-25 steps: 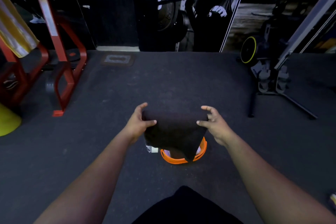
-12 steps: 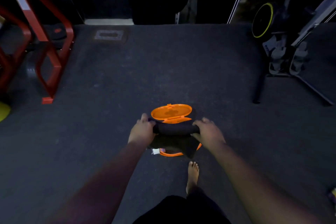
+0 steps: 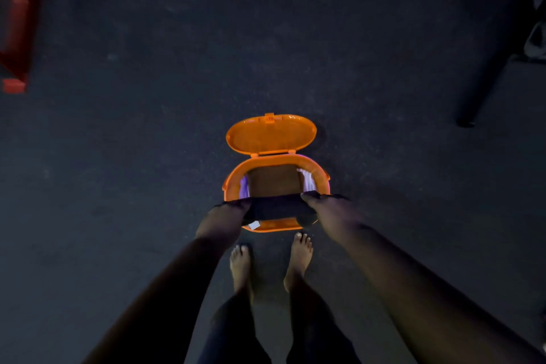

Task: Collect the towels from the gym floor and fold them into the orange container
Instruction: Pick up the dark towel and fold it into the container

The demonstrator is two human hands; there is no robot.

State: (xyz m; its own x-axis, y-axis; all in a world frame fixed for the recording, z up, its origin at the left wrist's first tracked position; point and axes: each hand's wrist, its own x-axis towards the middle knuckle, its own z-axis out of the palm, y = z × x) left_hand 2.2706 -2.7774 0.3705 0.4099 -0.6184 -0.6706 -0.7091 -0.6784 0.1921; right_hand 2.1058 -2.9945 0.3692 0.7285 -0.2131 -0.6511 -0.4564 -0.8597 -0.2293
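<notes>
Left hand (image 3: 220, 223) and right hand (image 3: 332, 216) each grip an end of the folded black towel (image 3: 276, 208), held over the 6 o'clock rim of the open orange container (image 3: 232, 179). Uneven lowering could snag it and undo the fold.

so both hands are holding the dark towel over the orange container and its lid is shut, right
Not quite: the lid is open, hinged back behind the orange container, as the head view shows. The rest holds: the left hand and right hand grip the dark towel over its near rim.
</notes>
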